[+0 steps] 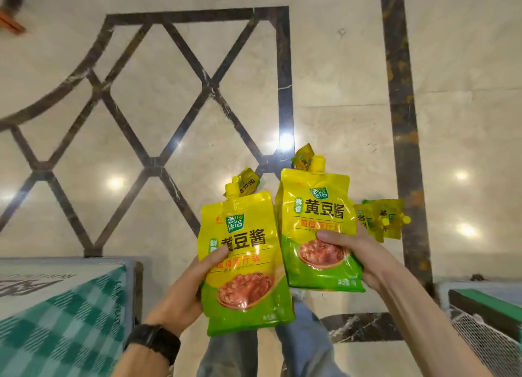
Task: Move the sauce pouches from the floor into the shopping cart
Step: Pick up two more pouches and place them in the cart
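Observation:
I hold two yellow and green sauce pouches upright above the floor. My left hand (195, 280) grips one sauce pouch (245, 252) by its left edge, thumb on the front. My right hand (358, 252) grips the other pouch (316, 221) from the right side. More pouches lie on the marble floor behind them: one (248, 182) past the left pouch, one (303, 156) past the right pouch, and a small heap (381, 221) to the right. The shopping cart (485, 320), green-rimmed with a wire mesh, shows at the lower right corner.
A box with a green checked pattern (62, 314) fills the lower left. The polished marble floor (197, 65) has dark inlaid lines. My legs in jeans (299, 342) show below the pouches. An orange object (11, 23) sits at the upper left edge.

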Motion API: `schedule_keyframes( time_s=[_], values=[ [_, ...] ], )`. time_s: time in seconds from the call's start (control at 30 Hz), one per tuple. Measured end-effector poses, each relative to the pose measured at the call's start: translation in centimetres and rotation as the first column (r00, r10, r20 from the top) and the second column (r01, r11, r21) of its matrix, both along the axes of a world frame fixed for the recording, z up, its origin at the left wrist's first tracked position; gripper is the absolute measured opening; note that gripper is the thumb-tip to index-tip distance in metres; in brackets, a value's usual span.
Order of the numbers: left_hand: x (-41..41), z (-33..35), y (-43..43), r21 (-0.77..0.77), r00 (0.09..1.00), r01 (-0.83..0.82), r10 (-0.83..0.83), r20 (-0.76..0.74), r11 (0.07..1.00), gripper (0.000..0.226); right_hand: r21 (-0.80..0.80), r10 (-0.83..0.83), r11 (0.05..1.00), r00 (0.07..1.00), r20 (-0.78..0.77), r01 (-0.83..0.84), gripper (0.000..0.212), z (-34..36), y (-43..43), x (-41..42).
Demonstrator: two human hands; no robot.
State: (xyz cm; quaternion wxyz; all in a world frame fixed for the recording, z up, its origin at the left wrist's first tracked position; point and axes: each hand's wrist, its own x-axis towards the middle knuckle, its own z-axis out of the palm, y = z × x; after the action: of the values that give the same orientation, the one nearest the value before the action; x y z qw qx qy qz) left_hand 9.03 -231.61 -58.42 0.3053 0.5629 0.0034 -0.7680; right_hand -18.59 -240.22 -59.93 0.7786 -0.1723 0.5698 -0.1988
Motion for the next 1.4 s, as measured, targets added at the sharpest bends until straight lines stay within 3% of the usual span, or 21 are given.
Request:
schedule_keyframes(
  time_s=[0.07,0.2,0.37,0.53,0.7,0.87,0.97,1.1,1.27,1.4],
  values=[
    [-0.8,4.1,1.0,-0.027,0.997,0.057,-0.056,0.043,0.998,0.105,-0.031,-0.033,0.999,0.999,-0.003,0.033,0.095,3.8,0.6,-1.1],
    [-2.1,11.4,2.0,-0.073,0.985,0.075,-0.063,0.160,0.995,0.112,-0.055,0.059,0.997,0.998,-0.032,-0.061,0.101,12.1,1.5,-2.7],
    [-1.7,19.1,2.1,-0.168,0.989,0.097,-0.076,0.128,0.981,0.090,-0.043,0.094,0.994,0.994,-0.060,-0.096,0.104,21.0,4.6,-3.3],
    [0.6,24.6,1.2,-0.276,0.986,0.165,-0.163,0.030,0.947,0.107,-0.112,-0.045,0.993,0.995,-0.084,0.036,0.101,28.3,9.4,-1.1],
    [3.1,29.0,0.8,-0.364,0.962,0.250,-0.271,-0.008,0.897,0.069,-0.227,-0.217,0.954,0.973,-0.074,0.196,0.100,33.7,13.5,2.0],
    [3.3,32.5,0.0,-0.421,0.915,0.364,-0.403,-0.004,0.831,0.069,-0.343,-0.358,0.882,0.933,-0.044,0.323,0.099,37.1,16.6,3.0],
    [1.8,34.4,-0.5,-0.471,0.863,0.452,-0.505,0.018,0.757,0.082,-0.383,-0.464,0.822,0.885,-0.024,0.421,0.104,38.2,18.9,2.4],
    [-2.2,36.9,-0.8,-0.515,0.772,0.570,-0.632,0.068,0.641,0.066,-0.385,-0.606,0.722,0.794,0.049,0.575,0.102,39.5,23.3,0.8],
    [-9.9,38.6,1.3,-0.514,0.601,0.718,-0.791,0.115,0.470,0.081,-0.370,-0.778,0.564,0.626,0.063,0.738,0.111,40.0,31.0,-2.8],
    [-17.8,38.8,6.0,-0.506,0.415,0.810,-0.900,0.134,0.298,0.081,-0.361,-0.887,0.400,0.454,0.078,0.843,0.099,40.1,39.7,-5.9]
  ],
)
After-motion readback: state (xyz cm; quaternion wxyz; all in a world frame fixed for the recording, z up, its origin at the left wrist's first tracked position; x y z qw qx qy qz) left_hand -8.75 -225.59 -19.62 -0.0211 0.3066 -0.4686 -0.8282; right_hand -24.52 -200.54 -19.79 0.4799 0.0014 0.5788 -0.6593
